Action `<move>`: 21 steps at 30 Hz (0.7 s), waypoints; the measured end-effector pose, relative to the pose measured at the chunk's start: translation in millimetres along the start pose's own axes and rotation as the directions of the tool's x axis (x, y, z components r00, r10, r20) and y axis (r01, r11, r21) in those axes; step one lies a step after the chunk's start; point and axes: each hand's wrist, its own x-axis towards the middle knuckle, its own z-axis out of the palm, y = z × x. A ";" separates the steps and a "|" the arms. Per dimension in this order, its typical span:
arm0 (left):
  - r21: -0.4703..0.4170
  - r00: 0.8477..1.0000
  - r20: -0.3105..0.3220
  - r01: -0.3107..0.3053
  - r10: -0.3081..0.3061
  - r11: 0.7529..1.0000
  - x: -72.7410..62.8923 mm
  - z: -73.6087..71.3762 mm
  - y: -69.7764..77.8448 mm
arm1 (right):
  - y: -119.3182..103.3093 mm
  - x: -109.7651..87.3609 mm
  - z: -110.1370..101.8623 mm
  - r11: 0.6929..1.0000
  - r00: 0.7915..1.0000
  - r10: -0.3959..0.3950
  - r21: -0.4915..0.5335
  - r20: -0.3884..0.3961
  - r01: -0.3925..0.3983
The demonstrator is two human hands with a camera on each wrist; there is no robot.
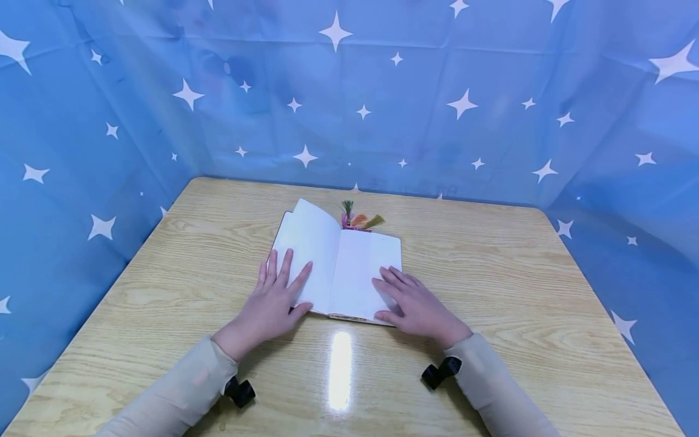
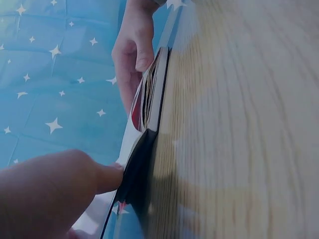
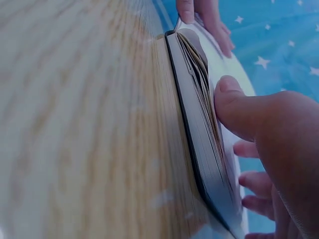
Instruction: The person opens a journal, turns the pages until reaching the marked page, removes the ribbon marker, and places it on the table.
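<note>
A notebook with blank white pages lies open on the table, its left page point(image 1: 314, 243) curling up at the top corner. My left hand point(image 1: 272, 306) rests on that page with fingers spread and its thumb at the bottom edge. Across the right page point(image 1: 355, 273) lie the loosely bent fingers of my right hand point(image 1: 417, 308). In the right wrist view, the right thumb point(image 3: 232, 102) touches the top sheet above the thick page block point(image 3: 199, 129). The dark cover point(image 2: 137, 164) under the left page slants up from the table in the left wrist view.
Green, orange and pink tassels point(image 1: 360, 220) stick out past the notebook's top edge. The wooden table point(image 1: 491, 273) extends around it, with a bright light reflection in front. A blue curtain with white stars point(image 1: 382, 91) encloses the back and sides.
</note>
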 end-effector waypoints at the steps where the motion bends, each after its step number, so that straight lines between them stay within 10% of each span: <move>1: -0.007 1.000 0.014 0.002 -0.002 1.000 -0.1 0.7 -0.9 | 0.3 -0.4 -0.2 1.000 1.000 -0.002 0.000 -0.002 0.002; 21: -0.169 0.976 0.205 0.104 -0.068 0.980 -4.0 11.2 -9.9 | 8.9 -6.8 -3.5 1.000 1.000 0.006 0.017 0.016 -0.006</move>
